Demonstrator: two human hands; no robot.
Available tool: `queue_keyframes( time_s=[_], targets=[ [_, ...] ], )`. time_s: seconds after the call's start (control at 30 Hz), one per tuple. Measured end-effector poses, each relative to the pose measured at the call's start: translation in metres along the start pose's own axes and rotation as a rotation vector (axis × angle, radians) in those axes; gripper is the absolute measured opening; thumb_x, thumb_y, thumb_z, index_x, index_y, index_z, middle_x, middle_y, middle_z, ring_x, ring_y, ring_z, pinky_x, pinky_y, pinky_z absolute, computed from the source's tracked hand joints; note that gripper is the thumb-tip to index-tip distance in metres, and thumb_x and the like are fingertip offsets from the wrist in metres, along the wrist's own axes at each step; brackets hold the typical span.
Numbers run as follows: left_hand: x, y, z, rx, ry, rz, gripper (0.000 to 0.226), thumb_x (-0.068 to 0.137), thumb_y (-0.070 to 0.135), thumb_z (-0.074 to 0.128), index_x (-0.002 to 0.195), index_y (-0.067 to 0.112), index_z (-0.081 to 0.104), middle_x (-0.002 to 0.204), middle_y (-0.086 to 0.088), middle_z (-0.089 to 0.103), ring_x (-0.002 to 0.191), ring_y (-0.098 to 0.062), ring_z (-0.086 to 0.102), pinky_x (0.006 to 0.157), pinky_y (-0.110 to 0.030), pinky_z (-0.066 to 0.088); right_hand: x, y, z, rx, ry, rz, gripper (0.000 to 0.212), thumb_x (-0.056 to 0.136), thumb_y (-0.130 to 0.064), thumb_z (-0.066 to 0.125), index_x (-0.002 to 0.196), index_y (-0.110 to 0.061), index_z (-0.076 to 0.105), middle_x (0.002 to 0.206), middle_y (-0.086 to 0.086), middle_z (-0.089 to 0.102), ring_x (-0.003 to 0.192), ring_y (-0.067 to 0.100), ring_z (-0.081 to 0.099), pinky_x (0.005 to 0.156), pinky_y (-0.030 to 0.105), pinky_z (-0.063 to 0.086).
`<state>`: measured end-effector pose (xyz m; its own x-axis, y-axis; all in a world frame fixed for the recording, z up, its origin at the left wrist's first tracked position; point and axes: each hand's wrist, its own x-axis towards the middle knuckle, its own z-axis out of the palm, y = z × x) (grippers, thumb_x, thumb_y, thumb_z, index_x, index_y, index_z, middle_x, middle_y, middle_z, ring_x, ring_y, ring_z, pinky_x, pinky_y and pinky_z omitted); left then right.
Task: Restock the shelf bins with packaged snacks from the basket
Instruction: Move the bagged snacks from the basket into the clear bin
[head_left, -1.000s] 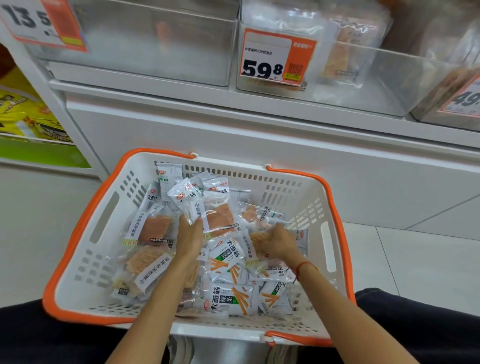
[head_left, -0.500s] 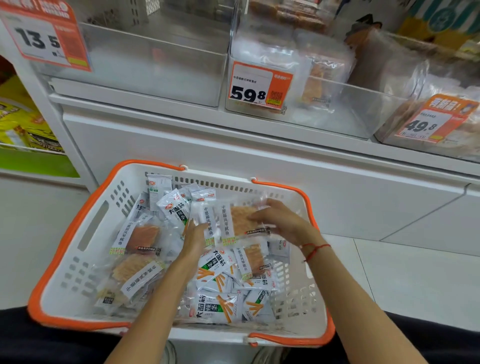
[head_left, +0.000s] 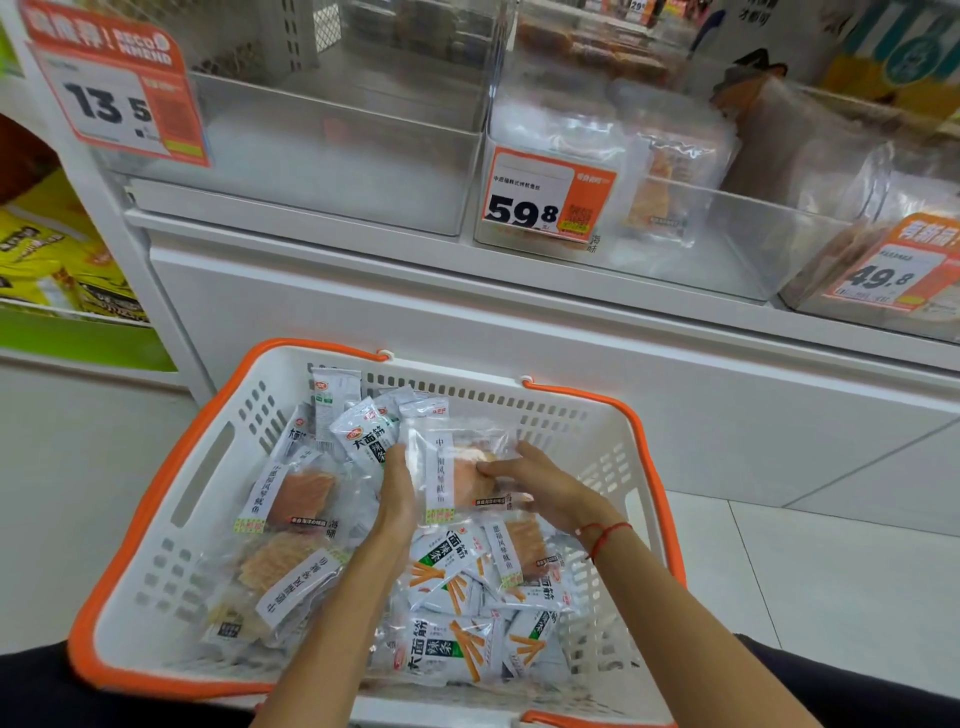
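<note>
A white basket with an orange rim (head_left: 171, 467) sits in front of me, full of packaged snacks. A clear snack pack with orange contents and a white label (head_left: 451, 475) is raised above the pile. My left hand (head_left: 397, 493) grips its left edge. My right hand (head_left: 535, 486) pinches its right side with thumb and fingers. Above the basket, the clear shelf bin with the 59.8 tag (head_left: 727, 239) holds a few similar packs. The clear bin with the 13.5 tag (head_left: 337, 156) on the left looks bare inside.
White-and-green strip-snack packs (head_left: 447, 649) and more clear packs (head_left: 298, 499) fill the basket. A third bin with a 49.8 tag (head_left: 883, 275) stands at the right. A white cabinet front (head_left: 571, 353) lies below the bins. Yellow bags (head_left: 47, 260) sit on a left shelf.
Both hands have lifted the clear pack up out of the pile toward the basket's far side. The view has tilted up, showing more of the shelf bins.
</note>
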<state>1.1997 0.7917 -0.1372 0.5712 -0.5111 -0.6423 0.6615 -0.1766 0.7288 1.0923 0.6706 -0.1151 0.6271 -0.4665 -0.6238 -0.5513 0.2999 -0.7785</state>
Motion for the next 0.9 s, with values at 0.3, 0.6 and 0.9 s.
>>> queue_keyframes(
  time_s=[0.3, 0.6, 0.9],
  targets=[
    [-0.03, 0.024, 0.019, 0.341, -0.268, 0.138, 0.062, 0.077, 0.033, 0.065, 0.13, 0.009, 0.043, 0.133, -0.007, 0.047, 0.114, -0.02, 0.048, 0.097, -0.039, 0.042, -0.031, -0.038, -0.036, -0.146, 0.122, -0.126, 0.052, 0.079, -0.034, 0.074, 0.114, 0.0, 0.056, 0.111, 0.013, 0.065, 0.101, 0.023, 0.062, 0.083, 0.031, 0.047],
    [-0.088, 0.093, 0.071, 0.574, -0.491, 0.585, 0.042, 0.088, 0.031, 0.064, 0.125, 0.034, 0.044, 0.13, 0.008, 0.056, 0.113, -0.006, 0.056, 0.086, -0.019, 0.048, -0.151, -0.129, -0.095, -0.414, 0.013, -0.387, 0.024, 0.093, -0.026, 0.06, 0.116, -0.019, 0.062, 0.114, 0.006, 0.069, 0.108, 0.02, 0.064, 0.096, 0.034, 0.049],
    [-0.13, 0.198, 0.152, 0.711, -0.28, 1.032, 0.041, 0.07, 0.036, 0.08, 0.095, 0.032, 0.047, 0.095, 0.015, 0.068, 0.088, -0.01, 0.066, 0.077, -0.042, 0.056, -0.194, -0.209, -0.15, -0.383, 0.276, -0.782, 0.048, 0.081, -0.028, 0.069, 0.123, -0.014, 0.049, 0.116, 0.004, 0.063, 0.104, 0.012, 0.063, 0.092, 0.031, 0.053]
  ],
)
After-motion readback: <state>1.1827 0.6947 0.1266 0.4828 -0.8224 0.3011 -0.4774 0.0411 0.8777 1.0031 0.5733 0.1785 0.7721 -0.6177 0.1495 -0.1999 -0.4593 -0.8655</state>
